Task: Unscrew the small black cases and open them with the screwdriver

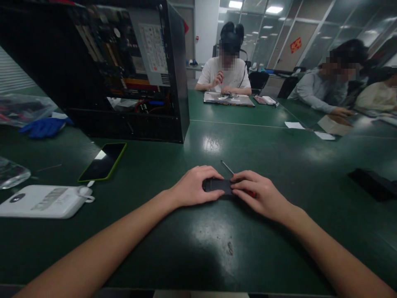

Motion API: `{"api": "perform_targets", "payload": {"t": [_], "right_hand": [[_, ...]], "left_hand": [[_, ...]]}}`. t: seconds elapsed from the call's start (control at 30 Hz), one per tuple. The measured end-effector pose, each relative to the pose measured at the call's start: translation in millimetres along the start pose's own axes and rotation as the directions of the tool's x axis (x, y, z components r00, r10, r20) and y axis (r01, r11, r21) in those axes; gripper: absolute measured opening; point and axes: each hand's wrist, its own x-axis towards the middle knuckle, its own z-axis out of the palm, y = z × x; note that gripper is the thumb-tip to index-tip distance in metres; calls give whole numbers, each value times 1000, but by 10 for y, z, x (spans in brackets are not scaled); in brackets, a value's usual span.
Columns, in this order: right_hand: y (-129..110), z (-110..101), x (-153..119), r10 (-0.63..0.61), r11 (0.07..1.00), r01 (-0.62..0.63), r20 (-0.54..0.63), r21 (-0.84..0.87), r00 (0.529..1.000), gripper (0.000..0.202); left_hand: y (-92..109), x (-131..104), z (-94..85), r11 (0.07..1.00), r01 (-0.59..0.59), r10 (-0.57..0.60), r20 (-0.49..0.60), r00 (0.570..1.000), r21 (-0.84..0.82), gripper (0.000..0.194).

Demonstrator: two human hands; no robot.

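A small flat black rectangular piece (221,186) lies low over the green table (173,248), its exact kind not clear. My left hand (198,186) is closed round its left end, thumb on the near side and fingers on the far side. At the right end, the fingertips of my right hand (260,192) press on the piece. A screwdriver (227,167) with a metal shaft pokes out beyond my right fingers; part of its red handle shows under them. Whether my right hand grips the screwdriver or just covers it is hard to see.
An open black computer case (176,82) stands at the back left. Left of my hands are a green-edged phone (104,162), a white power bank (46,201) and a blue glove (45,127). A black object (374,183) lies right. Across the table a person (228,76) works over a flat panel (229,99).
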Motion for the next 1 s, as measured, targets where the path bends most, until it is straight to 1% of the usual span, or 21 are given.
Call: {"api": "perform_targets", "payload": {"t": [0.1, 0.17, 0.27, 0.33, 0.4, 0.47, 0.53, 0.67, 0.73, 0.8, 0.83, 0.9, 0.97, 1.0], "right_hand": [[-7, 46, -5, 36, 998, -35, -11, 51, 999, 18], [-19, 73, -7, 38, 998, -37, -26, 48, 999, 19], [-9, 55, -5, -5, 1000, 4, -34, -19, 999, 20], [33, -10, 1, -6, 996, 3, -30, -94, 1000, 21], [97, -101, 3, 70, 983, -76, -43, -169, 997, 25], [160, -184, -1, 184, 954, -191, -53, -230, 982, 30], [198, -227, -12, 265, 923, -257, -11, -287, 964, 35], [177, -181, -28, 318, 893, -246, 142, -378, 937, 34], [155, -144, -27, 320, 891, -235, 170, -388, 932, 35], [150, -134, -22, 310, 903, -236, 163, -360, 937, 35], [155, -143, -18, 302, 912, -243, 141, -330, 943, 33], [175, -181, -7, 283, 931, -265, 40, -250, 958, 27], [197, -231, 5, 256, 946, -274, -118, -172, 959, 21], [205, -252, 10, 235, 953, -266, -201, -143, 951, 17]], "left_hand": [[19, 0, 22, 1000, 30, -30, -9, 1000, 1, 33], [40, 1, 42, 999, 38, -38, -15, 999, 1, 33], [75, 2, 70, 999, 35, -35, -18, 999, -16, 33], [92, 2, 78, 999, 48, -49, -18, 999, -24, 33], [101, 3, 78, 997, 72, -73, -14, 997, -19, 33], [106, 5, 71, 996, 91, -91, -3, 996, -10, 33], [110, 8, 64, 995, 101, -101, 11, 995, -7, 33], [118, 13, 60, 995, 101, -101, 12, 995, -22, 32], [117, 14, 63, 995, 98, -97, 9, 995, -26, 32], [113, 14, 62, 995, 96, -96, 9, 995, -27, 32], [111, 14, 60, 995, 94, -93, 9, 996, -29, 32], [108, 16, 52, 996, 86, -86, 14, 996, -32, 32], [107, 18, 42, 996, 83, -82, 25, 996, -33, 32], [107, 18, 38, 996, 81, -80, 28, 996, -35, 32]]}}
